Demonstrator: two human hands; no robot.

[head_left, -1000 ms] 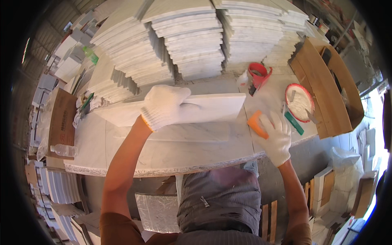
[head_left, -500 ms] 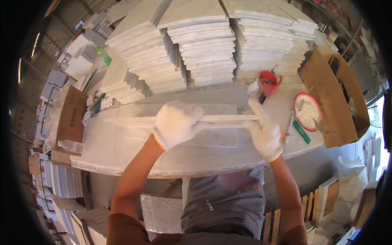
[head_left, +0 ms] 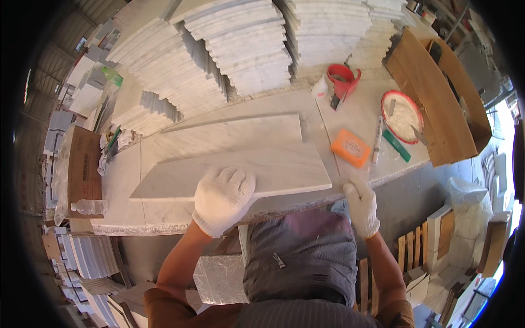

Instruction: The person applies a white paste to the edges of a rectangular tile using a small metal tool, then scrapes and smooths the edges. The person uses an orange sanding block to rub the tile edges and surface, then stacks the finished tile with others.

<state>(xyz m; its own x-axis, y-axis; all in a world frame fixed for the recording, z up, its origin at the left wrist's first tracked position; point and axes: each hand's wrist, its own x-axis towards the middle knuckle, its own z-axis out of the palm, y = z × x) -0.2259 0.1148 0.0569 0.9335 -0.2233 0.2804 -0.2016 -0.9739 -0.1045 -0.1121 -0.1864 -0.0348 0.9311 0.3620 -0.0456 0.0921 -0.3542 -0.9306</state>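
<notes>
My left hand (head_left: 223, 201), in a white knit glove, grips the near edge of a white, grey-veined marble slab (head_left: 246, 170), fingers curled on its top. The slab has a slanted left end and lies close to the table's front edge. It partly overlaps another marble slab (head_left: 235, 132) behind it. My right hand (head_left: 362, 205), also gloved, is apart from the slab's right end, thumb away from the fingers, holding nothing I can see. Its fingertips are slightly blurred. Just beyond it lies an orange rectangular block (head_left: 351, 147).
Tall stacks of marble slabs (head_left: 246, 52) line the back. At right are a red tape dispenser (head_left: 343, 82), white bottle (head_left: 319, 87), marker (head_left: 378, 140), green strip (head_left: 396, 145), red-rimmed bowl of white paste (head_left: 403, 117) and cardboard box (head_left: 432, 104). Another carton (head_left: 85, 164) stands at left.
The slab, held edge-up in both hands before, now lies flatter and nearer me. My right hand has let go and moved down, uncovering the orange block. The view has shifted.
</notes>
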